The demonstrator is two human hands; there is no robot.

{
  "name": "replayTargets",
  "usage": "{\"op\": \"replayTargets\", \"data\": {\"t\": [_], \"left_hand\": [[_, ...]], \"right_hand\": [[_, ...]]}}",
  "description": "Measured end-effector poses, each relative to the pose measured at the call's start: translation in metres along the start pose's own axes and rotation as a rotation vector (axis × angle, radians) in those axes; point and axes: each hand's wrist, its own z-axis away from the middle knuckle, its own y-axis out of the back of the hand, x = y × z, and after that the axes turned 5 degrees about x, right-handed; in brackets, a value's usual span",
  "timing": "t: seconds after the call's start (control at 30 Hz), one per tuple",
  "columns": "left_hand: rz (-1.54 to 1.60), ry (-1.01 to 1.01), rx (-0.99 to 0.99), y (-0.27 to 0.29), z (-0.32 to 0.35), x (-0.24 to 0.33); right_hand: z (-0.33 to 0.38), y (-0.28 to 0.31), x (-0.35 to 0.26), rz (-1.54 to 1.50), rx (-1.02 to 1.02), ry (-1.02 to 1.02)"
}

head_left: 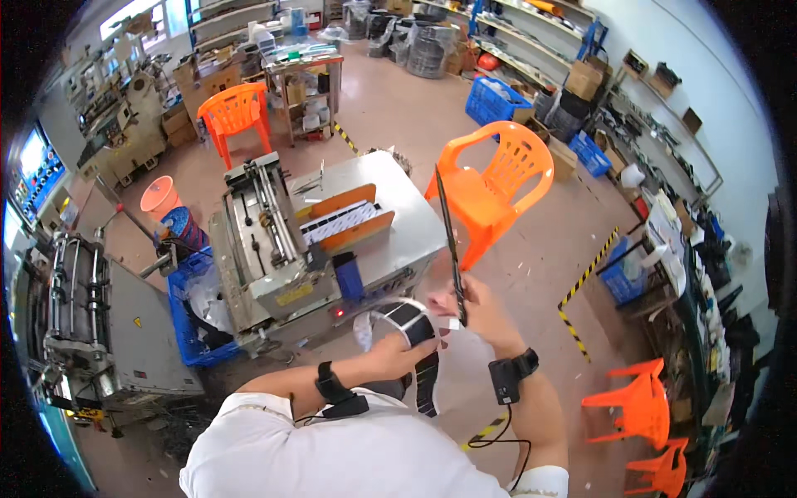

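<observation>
In front of my body my left hand (pixel 403 355) is closed on a roll of black labels (pixel 408 322) with white gaps between them. A loose tail of the label strip (pixel 427 383) hangs below that hand. To its right, my right hand (pixel 486 314) grips the lower end of a long, thin, dark strip (pixel 449 228), which stands nearly upright and reaches past the table's corner. Whether this strip is stiff or a label band seen edge-on I cannot tell. A small white piece (pixel 453 324) shows by the right fingers. Both wrists wear black straps with small boxes.
A machine (pixel 270 241) with a metal table (pixel 403 203) stands ahead, holding an orange-sided tray (pixel 353 236) of white pieces. An orange chair (pixel 490 187) is beyond my right hand. Blue crates (pixel 195 353) sit left of the machine. Yellow-black tape (pixel 573 295) marks the floor.
</observation>
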Motion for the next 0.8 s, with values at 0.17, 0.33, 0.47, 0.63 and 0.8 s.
{"op": "replayTargets", "data": {"t": [0.17, 0.33, 0.47, 0.63, 0.8], "left_hand": [[0.631, 0.130, 0.235, 0.060, -0.108, 0.068], [0.701, -0.062, 0.630, 0.110, -0.201, 0.070], [0.704, -0.068, 0.888, 0.140, -0.234, 0.070], [0.594, -0.204, 1.283, 0.150, -0.252, 0.056], [0.544, -0.336, 1.715, 0.123, -0.294, 0.043]], "right_hand": [[-0.083, 0.088, 0.026, -0.264, -0.165, -0.203], [-0.175, 0.163, 0.065, -0.201, -0.407, -0.170], [-0.257, 0.203, 0.050, -0.041, -0.556, -0.194], [-0.369, 0.239, 0.068, -0.029, -0.735, -0.206], [-0.474, 0.242, 0.065, 0.108, -0.947, -0.131]]}}
